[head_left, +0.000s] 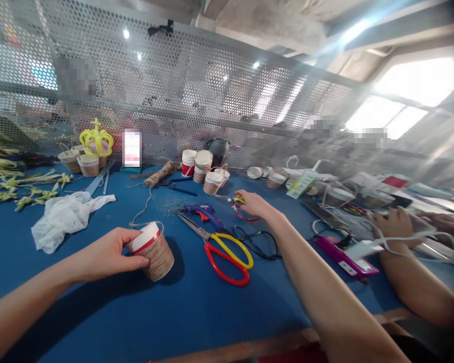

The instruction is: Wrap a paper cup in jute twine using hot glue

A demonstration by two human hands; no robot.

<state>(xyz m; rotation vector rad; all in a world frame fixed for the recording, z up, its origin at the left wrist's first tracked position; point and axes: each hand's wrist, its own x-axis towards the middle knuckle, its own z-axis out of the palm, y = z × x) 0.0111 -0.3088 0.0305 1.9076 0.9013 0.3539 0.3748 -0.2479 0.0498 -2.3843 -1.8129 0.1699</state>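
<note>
My left hand (115, 253) grips a small paper cup (159, 258) by its rim, tilted above the blue table. Brown twine wraps most of its wall, leaving a white and red band near the rim. A loose strand runs from the cup to a twine bundle (159, 174) farther back. Out at mid-table, my right hand (256, 204) has its fingers closed on the handles of a pair of scissors (245, 218), partly hidden beneath it. Larger scissors (209, 239) with one red and one yellow handle lie partly spread between my hands, beside a blue glue gun (200, 208).
Twine-wrapped cups (212, 182) stand at the back before a perforated metal screen (234, 101). A crumpled white plastic bag (66, 217) lies left, near green leaf strips (41, 184). At right, another person's hand (393, 227) works beside a purple power strip (346, 258) and cables.
</note>
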